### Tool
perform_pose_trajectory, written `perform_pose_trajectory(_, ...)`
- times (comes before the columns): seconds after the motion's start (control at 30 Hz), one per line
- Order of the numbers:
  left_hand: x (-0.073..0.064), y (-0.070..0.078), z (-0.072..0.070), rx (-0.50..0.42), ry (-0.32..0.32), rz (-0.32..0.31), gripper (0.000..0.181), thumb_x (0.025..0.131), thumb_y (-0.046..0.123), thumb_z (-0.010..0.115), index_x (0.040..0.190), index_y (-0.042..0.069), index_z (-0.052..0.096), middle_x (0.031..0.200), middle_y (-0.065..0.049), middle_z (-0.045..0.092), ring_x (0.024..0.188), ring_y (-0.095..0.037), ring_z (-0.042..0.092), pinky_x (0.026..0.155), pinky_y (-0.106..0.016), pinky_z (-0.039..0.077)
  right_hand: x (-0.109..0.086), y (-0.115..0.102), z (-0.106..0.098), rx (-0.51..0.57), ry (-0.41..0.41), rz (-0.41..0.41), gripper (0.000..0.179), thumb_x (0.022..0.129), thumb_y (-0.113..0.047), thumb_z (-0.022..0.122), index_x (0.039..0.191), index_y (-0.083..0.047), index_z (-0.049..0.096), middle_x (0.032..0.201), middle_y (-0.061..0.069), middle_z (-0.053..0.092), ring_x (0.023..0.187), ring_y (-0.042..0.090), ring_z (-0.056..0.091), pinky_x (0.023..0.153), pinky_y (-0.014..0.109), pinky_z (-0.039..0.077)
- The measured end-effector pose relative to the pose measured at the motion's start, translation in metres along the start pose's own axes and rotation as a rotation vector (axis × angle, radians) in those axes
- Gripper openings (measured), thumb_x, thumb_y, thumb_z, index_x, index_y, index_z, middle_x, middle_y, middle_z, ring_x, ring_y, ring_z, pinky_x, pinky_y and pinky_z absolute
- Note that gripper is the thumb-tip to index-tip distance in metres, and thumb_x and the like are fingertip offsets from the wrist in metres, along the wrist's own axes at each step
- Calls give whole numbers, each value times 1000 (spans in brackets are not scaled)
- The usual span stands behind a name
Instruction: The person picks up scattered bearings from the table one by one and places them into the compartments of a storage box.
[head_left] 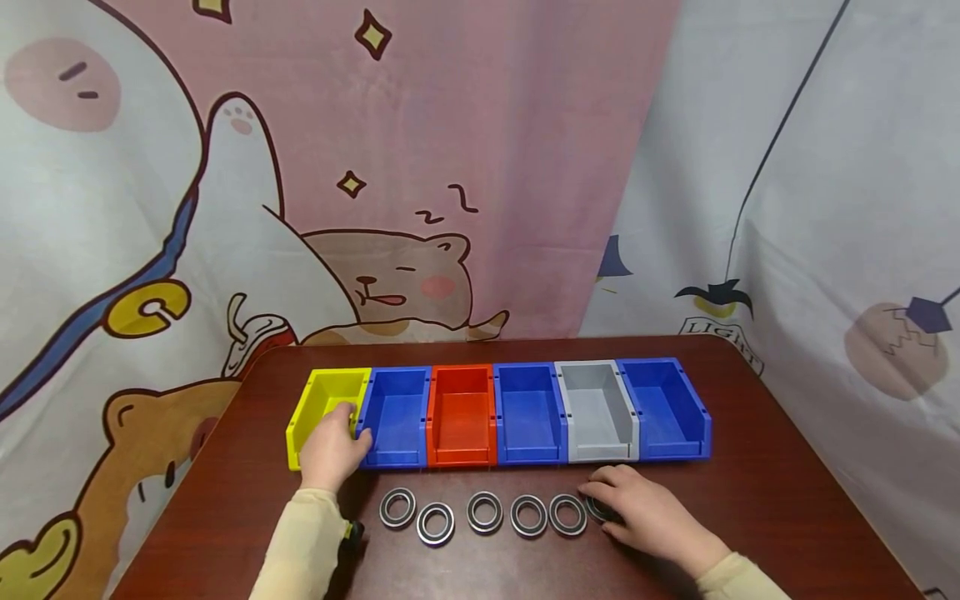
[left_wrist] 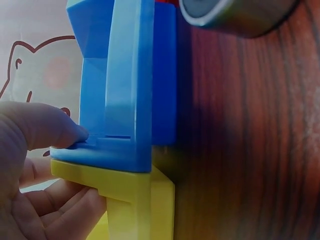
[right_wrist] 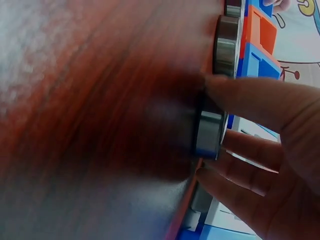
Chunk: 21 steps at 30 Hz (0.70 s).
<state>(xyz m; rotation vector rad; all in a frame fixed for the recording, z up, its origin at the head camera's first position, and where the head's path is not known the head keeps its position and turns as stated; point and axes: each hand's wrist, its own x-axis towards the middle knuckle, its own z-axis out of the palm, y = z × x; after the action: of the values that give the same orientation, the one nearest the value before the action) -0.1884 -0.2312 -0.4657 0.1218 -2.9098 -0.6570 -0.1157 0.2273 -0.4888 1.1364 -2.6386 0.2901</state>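
In the head view, my left hand (head_left: 334, 446) is at the front of the leftmost bins. It pinches the adjoining side walls of the yellow bin (head_left: 298, 425) and the blue bin (head_left: 397, 457); in the left wrist view the thumb lies inside the blue bin and the fingers are on the yellow side. My right hand (head_left: 648, 512) is around the rightmost ball bearing (right_wrist: 210, 132), with thumb and fingers about its rim. That bearing sits on the table, partly hidden by the hand. Beside it lies another ball bearing (head_left: 567, 515), flat.
Several more bearings, among them the leftmost bearing (head_left: 397, 493), form a loose row before the bins. A red bin (head_left: 461, 457), another blue bin (head_left: 531, 456), a grey bin (head_left: 602, 452) and a last blue bin (head_left: 675, 450) continue rightward on the brown table (head_left: 780, 517). A printed curtain (head_left: 525, 167) hangs behind.
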Motion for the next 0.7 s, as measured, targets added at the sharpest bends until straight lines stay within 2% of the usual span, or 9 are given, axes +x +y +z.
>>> perform_pose_trajectory(0.4,0,-1,0,9,8,18,53,86,22,71,128,-5,56,117,-27,64,98,-41,64,82,-57,52,0,2,1,25,10,29,45,63,-16,87,105,-12,72,100,-2,62,91,19,58,75,36,52)
perform_pose_trajectory(0.7,1,-1,0,13,-2,13,54,86,22,72,129,-5,55,118,-27,64,97,-40,64,83,-57,52,-12,12,-9,92,43,124,45,65,-16,87,108,-15,73,104,-6,65,94,17,61,79,40,54)
